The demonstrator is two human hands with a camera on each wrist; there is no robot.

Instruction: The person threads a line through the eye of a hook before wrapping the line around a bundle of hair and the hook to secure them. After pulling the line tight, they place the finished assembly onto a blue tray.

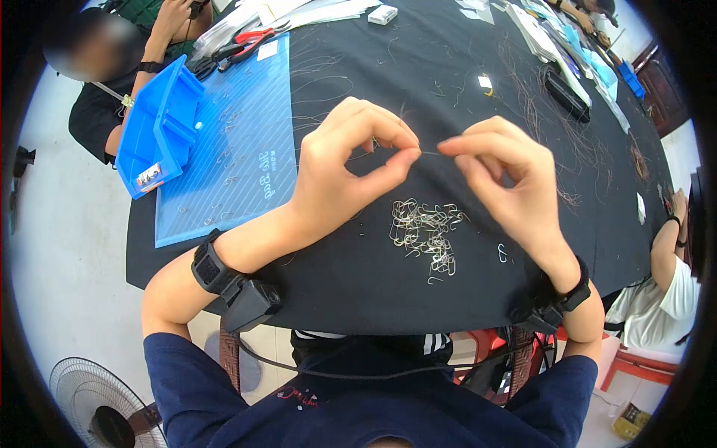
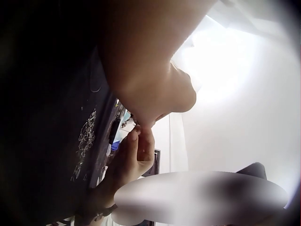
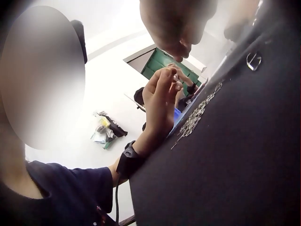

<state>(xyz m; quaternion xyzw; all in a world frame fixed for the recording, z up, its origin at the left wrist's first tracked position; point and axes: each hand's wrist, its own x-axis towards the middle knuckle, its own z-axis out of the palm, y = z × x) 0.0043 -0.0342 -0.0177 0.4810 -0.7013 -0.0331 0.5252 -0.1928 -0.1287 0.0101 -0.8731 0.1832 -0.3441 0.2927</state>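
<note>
The person wears a navy short-sleeved shirt with small red lettering, black wrist straps carrying boxy black cameras, and a black cable across the chest.

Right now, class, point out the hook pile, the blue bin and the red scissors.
hook pile (image 1: 424,237), head view, middle of the heap
blue bin (image 1: 157,128), head view, its side wall
red scissors (image 1: 252,37), head view, a handle
</note>
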